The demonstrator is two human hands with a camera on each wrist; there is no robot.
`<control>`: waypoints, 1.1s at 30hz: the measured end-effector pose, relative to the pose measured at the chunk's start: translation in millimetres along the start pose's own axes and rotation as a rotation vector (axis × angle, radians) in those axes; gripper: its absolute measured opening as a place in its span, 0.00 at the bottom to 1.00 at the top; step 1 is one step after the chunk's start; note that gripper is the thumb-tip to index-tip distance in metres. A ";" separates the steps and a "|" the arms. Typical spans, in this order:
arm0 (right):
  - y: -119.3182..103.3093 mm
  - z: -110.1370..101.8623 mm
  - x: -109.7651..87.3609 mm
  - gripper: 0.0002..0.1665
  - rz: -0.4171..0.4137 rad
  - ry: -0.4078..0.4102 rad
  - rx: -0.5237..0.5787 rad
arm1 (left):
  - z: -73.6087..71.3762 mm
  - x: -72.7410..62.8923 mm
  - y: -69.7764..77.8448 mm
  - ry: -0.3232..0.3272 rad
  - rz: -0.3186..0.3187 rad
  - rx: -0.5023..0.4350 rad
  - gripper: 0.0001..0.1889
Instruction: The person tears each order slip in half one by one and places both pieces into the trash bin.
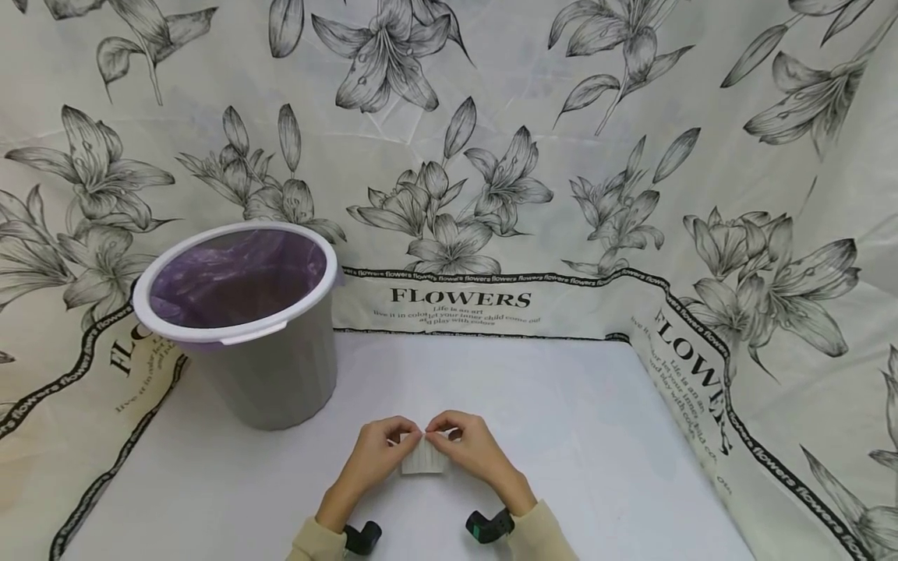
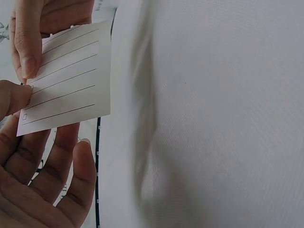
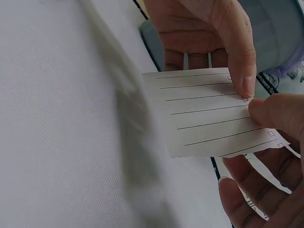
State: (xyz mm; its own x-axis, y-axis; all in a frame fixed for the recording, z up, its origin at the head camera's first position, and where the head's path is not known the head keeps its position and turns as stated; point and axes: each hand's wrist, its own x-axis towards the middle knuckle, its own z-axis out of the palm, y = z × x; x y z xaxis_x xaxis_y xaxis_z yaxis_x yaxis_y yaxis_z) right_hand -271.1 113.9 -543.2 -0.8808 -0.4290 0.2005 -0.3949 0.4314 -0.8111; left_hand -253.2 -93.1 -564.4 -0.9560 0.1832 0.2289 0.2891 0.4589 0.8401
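A small white lined sheet of paper (image 1: pixel 422 461) with tiny checkboxes along its far edge hangs between both hands above the table. My left hand (image 1: pixel 382 452) pinches its far edge between thumb and index finger. Right beside it, my right hand (image 1: pixel 473 449) pinches the same edge, and the two thumb tips nearly meet. The right wrist view shows the paper (image 3: pixel 204 114) with a ragged lower side, the left thumb (image 3: pixel 242 61) on its lined face and the right thumb (image 3: pixel 275 111) close by. Fingers of both hands are partly hidden behind the sheet.
A grey bin (image 1: pixel 273 382) with a white rim and purple liner stands at the back left of the white table (image 1: pixel 561 436). Flower-printed cloth (image 1: pixel 463 195) rises behind the table and along both sides. Black devices are strapped to both wrists.
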 end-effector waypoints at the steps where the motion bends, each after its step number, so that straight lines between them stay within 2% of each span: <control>1: -0.2 -0.3 0.2 0.04 0.000 -0.002 -0.002 | 0.1 -0.2 0.2 0.003 0.000 0.001 0.05; 10: -1.2 -2.6 1.7 0.03 -0.013 -0.019 -0.009 | 0.7 1.4 1.1 0.012 -0.003 0.004 0.04; 20: 0.6 -1.6 -1.9 0.02 -0.038 -0.016 -0.017 | 2.2 0.2 1.4 0.024 0.029 -0.007 0.03; 27: 2.3 1.3 -2.6 0.02 -0.099 0.011 -0.024 | -1.8 2.2 4.3 0.009 0.003 -0.006 0.04; 33: 1.9 3.2 -3.0 0.02 -0.109 0.010 -0.017 | -2.4 3.0 2.2 0.006 -0.011 -0.019 0.04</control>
State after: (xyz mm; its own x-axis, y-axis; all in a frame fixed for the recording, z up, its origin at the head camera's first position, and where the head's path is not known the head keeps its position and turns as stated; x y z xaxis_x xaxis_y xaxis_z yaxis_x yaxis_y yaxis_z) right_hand -268.3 113.5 -547.1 -0.8352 -0.4658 0.2925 -0.4923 0.3960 -0.7751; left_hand -255.6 -93.7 -560.7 -0.9595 0.1728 0.2224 0.2774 0.4443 0.8519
